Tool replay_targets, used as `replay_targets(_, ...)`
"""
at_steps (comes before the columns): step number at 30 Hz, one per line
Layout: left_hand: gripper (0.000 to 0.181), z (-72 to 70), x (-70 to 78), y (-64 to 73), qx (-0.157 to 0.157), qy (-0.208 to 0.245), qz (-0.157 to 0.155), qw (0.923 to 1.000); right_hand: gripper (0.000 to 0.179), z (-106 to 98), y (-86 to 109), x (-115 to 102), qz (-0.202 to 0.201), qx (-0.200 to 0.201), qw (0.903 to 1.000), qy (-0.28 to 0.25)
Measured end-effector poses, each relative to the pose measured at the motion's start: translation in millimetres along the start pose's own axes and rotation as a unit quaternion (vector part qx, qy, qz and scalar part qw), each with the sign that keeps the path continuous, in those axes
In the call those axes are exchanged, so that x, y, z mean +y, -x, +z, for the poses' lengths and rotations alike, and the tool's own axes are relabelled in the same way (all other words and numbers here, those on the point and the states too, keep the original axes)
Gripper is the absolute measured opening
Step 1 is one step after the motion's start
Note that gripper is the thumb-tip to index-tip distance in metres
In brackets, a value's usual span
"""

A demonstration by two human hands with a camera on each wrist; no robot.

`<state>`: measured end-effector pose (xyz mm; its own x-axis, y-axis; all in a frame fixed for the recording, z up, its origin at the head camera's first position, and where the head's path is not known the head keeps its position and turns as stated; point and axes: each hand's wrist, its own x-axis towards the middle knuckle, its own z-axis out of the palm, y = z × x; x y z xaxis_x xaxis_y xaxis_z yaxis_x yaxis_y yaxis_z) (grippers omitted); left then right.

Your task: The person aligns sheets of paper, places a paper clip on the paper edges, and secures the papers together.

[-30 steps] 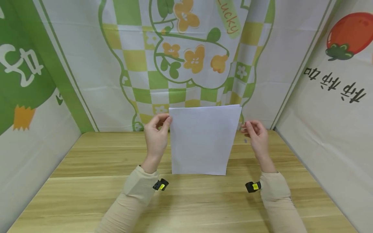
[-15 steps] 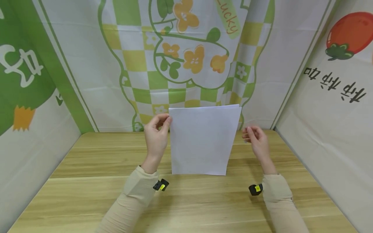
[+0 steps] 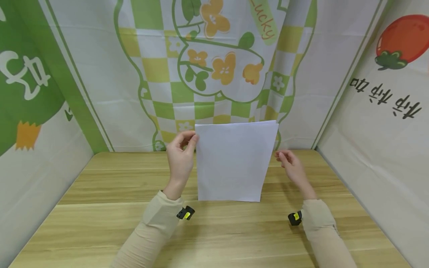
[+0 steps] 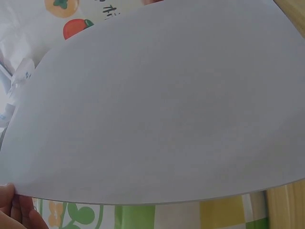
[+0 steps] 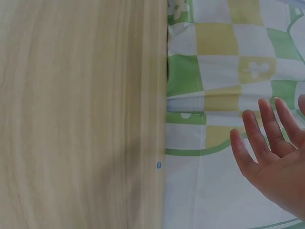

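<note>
White sheets of paper (image 3: 234,162) stand upright in front of me in the head view, their bottom edge at the tabletop. Two slightly offset edges show at the top right corner. My left hand (image 3: 181,158) pinches their left edge near the top, thumb towards me; in the left wrist view the paper spans most of the picture. Just to the right of the paper's right edge, my right hand (image 3: 292,166) is raised, apart from it. The right wrist view shows this hand's fingers (image 5: 257,131) loosely spread, holding nothing.
Near the back edge of the wooden table (image 3: 134,230) lies a tiny blue thing (image 5: 158,165), seen in the right wrist view. Behind the table hangs a green and yellow checked curtain (image 3: 161,70). Printed cloth walls (image 3: 378,156) stand at both sides.
My right hand has moved down and then slightly left, closer to the paper's right edge. My left hand and the paper have stayed in place.
</note>
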<state>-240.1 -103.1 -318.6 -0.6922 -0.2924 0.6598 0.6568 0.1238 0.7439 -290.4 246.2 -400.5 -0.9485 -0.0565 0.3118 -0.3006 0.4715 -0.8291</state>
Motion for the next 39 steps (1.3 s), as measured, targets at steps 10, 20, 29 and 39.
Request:
replay_targets(10,0.014,0.1,19.5,2.2,-0.007,-0.008,-0.005,0.9999,0.047,0,-1.2,10,0.005,-0.027,0.9961,0.084)
replay_targets(20,0.013,0.3,33.0,3.4,-0.006,-0.006,-0.002,1.0,0.053,-1,-3.3,21,0.034,-0.08,0.9841,0.155)
replay_targets(29,0.012,0.2,32.7,3.7,-0.007,0.0,-0.003,1.0,0.057,-4,-8.8,31,0.036,-0.104,0.9704,0.215)
replay_targets(39,0.012,-0.2,33.0,4.1,-0.002,0.003,-0.005,1.0,0.065,-6,-16.0,37,0.057,-0.139,0.9589,0.24)
